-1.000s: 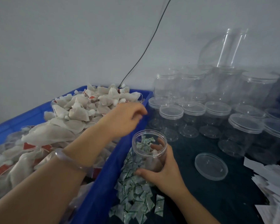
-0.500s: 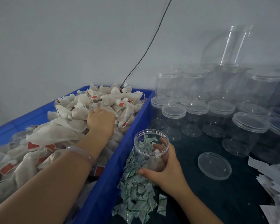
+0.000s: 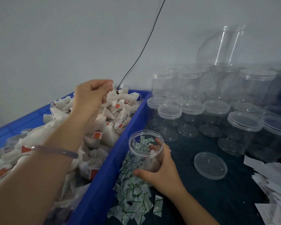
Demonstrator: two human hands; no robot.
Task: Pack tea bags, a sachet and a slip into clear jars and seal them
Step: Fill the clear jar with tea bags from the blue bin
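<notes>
My left hand (image 3: 91, 96) is raised above the blue crate (image 3: 133, 117) and pinches a white tea bag (image 3: 111, 99), which hangs from its fingers over the heap of tea bags (image 3: 104, 137). My right hand (image 3: 159, 172) grips an open clear jar (image 3: 146, 148) standing on the dark table beside the crate. At least one tea bag lies in the jar's bottom. The jar's loose lid (image 3: 210, 165) lies flat to the right. Green-and-white sachets (image 3: 133, 192) are piled between crate and jar. White paper slips (image 3: 276, 184) lie at the right edge.
Several lidded empty clear jars (image 3: 216, 117) stand in rows and stacks at the back right against the grey wall. A black cable (image 3: 146, 44) runs down the wall behind the crate. A clear bracelet (image 3: 55, 151) circles my left wrist.
My left hand went from above the jar into the tea bag heap, then rose with a tea bag pinched in its fingers. My right hand kept hold of the jar.
</notes>
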